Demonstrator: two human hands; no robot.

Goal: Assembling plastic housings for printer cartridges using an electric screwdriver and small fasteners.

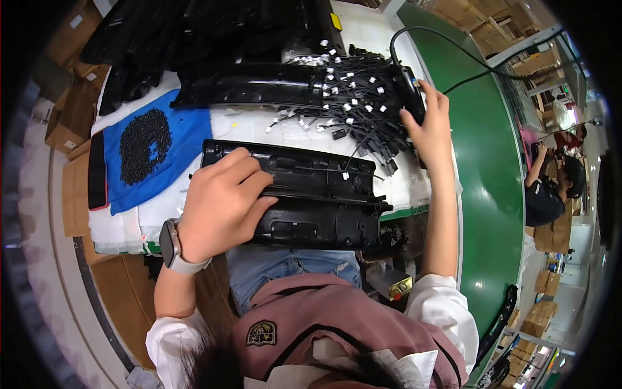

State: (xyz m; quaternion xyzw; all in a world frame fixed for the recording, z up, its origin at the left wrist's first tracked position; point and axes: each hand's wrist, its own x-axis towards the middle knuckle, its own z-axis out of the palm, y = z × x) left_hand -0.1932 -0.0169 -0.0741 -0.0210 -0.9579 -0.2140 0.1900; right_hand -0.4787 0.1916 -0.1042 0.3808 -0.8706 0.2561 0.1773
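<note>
Two long black plastic housings (311, 172) lie side by side at the table's near edge, with ribs and screw posts on their inner faces. My left hand (223, 201) rests over their left part, fingers bent and closed on the housing; its fingertips hide the spot they grip. At the right edge of the white table covering, my right hand (431, 126) has its thumb and fingers around a black corded electric screwdriver (413, 97). Left of that hand spreads a heap of short black cables with white connectors (363, 97). One thin cable reaches from the heap onto the far housing.
A blue cloth (188, 142) carries a pile of tiny black screws (146, 142), beside a dark phone-like slab (98, 170). More black housings (253, 84) are stacked behind. The screwdriver's cord (453, 45) loops over a green surface (489, 214). Another person (547, 194) sits far right.
</note>
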